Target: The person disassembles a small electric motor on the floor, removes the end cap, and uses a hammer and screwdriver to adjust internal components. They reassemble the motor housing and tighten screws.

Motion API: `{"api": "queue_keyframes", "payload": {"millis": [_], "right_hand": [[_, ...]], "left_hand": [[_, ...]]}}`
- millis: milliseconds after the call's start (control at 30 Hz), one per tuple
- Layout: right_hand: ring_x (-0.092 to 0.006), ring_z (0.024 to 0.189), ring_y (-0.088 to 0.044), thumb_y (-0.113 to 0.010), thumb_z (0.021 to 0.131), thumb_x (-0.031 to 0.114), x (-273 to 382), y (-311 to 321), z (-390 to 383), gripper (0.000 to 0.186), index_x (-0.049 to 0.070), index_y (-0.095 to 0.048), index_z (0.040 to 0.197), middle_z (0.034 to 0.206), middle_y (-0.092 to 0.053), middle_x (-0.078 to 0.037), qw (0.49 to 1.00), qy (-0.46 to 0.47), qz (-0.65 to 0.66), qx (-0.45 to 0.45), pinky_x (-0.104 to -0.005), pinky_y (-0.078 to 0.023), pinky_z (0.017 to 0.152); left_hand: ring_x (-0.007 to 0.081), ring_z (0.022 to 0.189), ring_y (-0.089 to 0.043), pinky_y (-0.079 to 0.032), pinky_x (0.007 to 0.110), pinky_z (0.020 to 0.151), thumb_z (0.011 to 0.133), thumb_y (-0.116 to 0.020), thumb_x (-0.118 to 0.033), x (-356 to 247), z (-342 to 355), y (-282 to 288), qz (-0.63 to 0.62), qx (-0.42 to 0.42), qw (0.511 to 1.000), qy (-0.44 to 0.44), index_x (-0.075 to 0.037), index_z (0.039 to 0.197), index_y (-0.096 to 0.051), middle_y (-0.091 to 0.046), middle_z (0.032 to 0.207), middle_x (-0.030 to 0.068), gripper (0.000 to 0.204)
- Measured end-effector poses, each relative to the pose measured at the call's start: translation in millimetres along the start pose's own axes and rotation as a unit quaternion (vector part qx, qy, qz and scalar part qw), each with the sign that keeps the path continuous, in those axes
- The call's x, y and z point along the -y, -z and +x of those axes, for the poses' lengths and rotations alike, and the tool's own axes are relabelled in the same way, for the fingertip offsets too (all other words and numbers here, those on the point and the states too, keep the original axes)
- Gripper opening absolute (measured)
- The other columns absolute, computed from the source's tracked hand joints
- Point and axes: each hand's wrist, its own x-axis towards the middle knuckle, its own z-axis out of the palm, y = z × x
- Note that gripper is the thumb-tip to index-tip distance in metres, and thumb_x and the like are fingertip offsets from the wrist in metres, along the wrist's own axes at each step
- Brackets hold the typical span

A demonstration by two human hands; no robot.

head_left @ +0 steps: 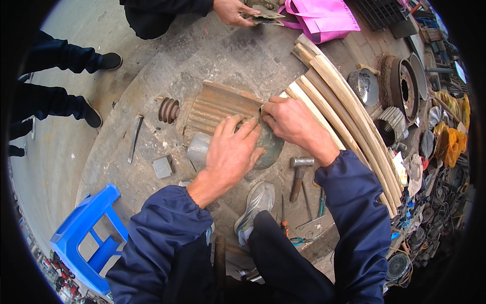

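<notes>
1. A rusty, ribbed electric motor housing lay at frame centre on the round concrete slab.
2. The left hand was spread flat on its end cover; the right hand pinched the rim.
3. Steady, even pressure was judged best.

Soft even daylight, sharp centre, fisheye-bent dark rim.

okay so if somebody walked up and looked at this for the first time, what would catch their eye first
Most likely the rusty ribbed electric motor at the centre of the round concrete slab, with the person's left hand and right hand pressed on its greenish end cover. Next, the bright blue plastic stool at lower left and the pink bag at the top, then the hammer just right of the motor.
</notes>
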Motion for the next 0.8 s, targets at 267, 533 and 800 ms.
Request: {"api": "queue_keyframes", "payload": {"millis": [267,533,800], "right_hand": [[-0.0465,0.086,-0.07,-0.072,0.092,0.01,1.9,0.4,4.8,0.013,-0.002,-0.071,0.095,0.09,-0.071,-0.022,0.999,-0.023,-0.025,0.039,-0.054,-0.056,0.078],[-0.048,0.086,-0.07,-0.072,0.094,0.011,3.5,0.6,2.0,0.014,-0.003,-0.07,0.098,0.09,-0.07,-0.024,0.999,-0.029,-0.009,0.02,-0.0553,-0.056,0.078],[-0.0493,0.085,-0.069,-0.069,0.096,0.01,7.5,1.0,2.2,0.013,-0.003,-0.066,0.098,0.091,-0.07,-0.024,0.999,-0.024,-0.028,0.032,-0.056,-0.056,0.077]], "left_hand": [[0.0339,0.131,-0.058,-0.048,0.049,0.113,0.076,-0.091,-0.026,-1.5,0.8,2.1,-0.004,-0.004,1.0,0.007,-0.005,0.128,-0.074,-0.07,0.136,0.0075,0.059],[0.0337,0.132,-0.059,-0.049,0.048,0.113,0.075,-0.092,-0.025,-2.2,1.0,2.4,-0.023,-0.005,1.0,0.02,-0.005,0.129,-0.073,-0.07,0.136,0.0076,0.06],[0.0344,0.132,-0.059,-0.049,0.048,0.113,0.077,-0.091,-0.024,0.2,-0.6,1.8,-0.023,-0.009,1.0,0.012,-0.004,0.13,-0.072,-0.069,0.136,0.0091,0.06]]}}
